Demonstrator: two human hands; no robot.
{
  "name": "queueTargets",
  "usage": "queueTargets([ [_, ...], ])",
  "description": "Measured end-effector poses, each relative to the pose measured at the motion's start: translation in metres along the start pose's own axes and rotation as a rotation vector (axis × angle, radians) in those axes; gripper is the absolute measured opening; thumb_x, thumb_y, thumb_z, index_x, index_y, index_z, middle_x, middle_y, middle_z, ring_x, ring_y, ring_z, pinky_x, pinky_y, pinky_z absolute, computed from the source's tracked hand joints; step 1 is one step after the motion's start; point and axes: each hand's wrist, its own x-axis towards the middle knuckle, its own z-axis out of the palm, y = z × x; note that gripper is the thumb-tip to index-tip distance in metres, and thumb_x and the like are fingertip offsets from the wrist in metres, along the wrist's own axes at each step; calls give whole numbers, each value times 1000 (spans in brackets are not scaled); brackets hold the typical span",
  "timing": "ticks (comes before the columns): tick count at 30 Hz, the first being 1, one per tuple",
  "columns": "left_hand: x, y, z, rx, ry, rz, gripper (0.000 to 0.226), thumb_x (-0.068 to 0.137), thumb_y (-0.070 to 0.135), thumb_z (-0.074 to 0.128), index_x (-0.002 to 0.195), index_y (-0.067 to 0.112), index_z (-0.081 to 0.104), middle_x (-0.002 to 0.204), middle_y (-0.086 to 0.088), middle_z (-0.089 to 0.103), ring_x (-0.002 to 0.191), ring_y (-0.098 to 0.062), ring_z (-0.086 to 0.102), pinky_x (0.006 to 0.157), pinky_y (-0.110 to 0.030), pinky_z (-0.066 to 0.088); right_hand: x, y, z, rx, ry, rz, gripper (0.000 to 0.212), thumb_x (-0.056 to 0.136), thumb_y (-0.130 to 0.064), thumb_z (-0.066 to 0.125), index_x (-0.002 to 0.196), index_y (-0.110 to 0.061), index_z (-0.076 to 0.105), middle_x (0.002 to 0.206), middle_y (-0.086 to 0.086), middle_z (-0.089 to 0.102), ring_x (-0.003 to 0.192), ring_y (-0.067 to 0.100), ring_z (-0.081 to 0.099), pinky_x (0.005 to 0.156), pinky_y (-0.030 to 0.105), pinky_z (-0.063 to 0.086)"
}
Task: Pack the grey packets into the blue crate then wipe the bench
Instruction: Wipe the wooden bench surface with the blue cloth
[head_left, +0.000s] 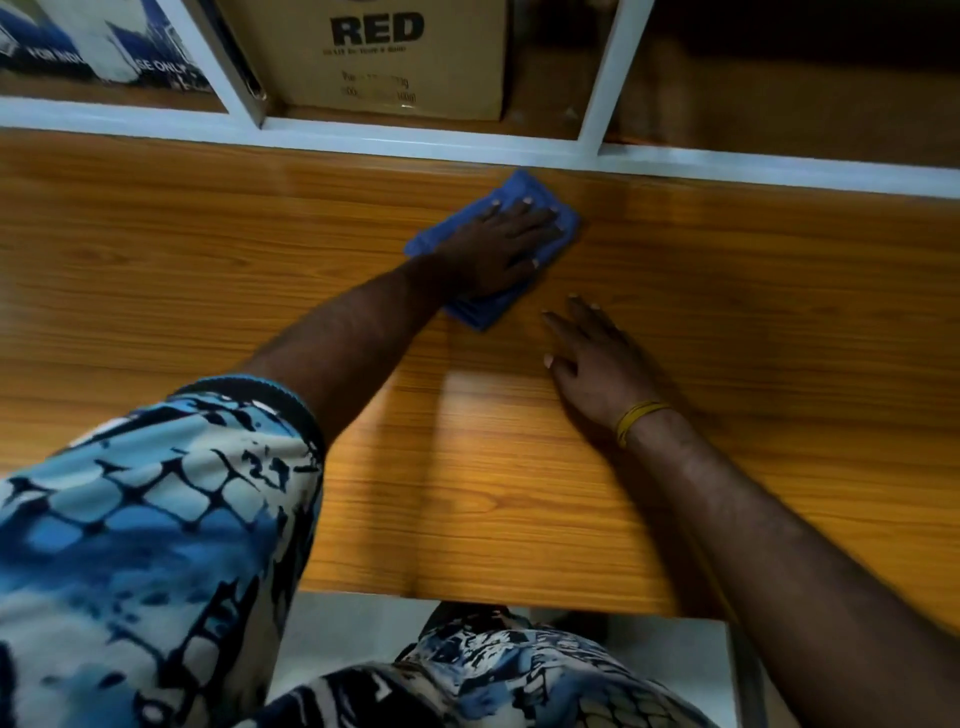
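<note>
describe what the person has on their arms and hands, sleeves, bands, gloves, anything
Both hands are bare, with no gloves. The left hand has nothing on its wrist or forearm; that arm comes out of a short sleeve printed in blue, white and black with a net-like pattern. The right hand has thin yellow bands round the wrist, and its forearm is bare as far as the frame shows.

This looks like a storeroom or stock area of a shop: beyond the left hand (501, 244) a white-framed shelving unit (249, 111) holds a brown cardboard carton (384, 57) printed "RED" (the smaller print is blurred), and farther left sits blue-and-white packaging (98, 44), all above the wood-grain bench (519, 493) under both hands
</note>
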Motion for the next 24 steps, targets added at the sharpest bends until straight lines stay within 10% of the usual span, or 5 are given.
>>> queueTargets([
  [17, -136, 144, 42, -5, 7, 141, 59, 103, 50, 20, 156, 24, 26, 163, -4, 22, 152, -28, 12, 122, -50, 10, -100, 54, 17, -80, 14, -30, 62, 98, -43, 45, 154, -33, 21, 166, -1, 5, 152, 26, 9, 121, 44, 18],
  [24, -162, 243, 64, -84, 73, -211, 61, 102, 52, 17, 158, 29, 18, 166, 5, 9, 153, -19, -1, 122, -43, -4, -134, 77, 24, -69, 72, -87, 59, 98, -40, 47, 153, -29, 28, 164, 6, 14, 150, 29, 15, 120, 45, 21],
])
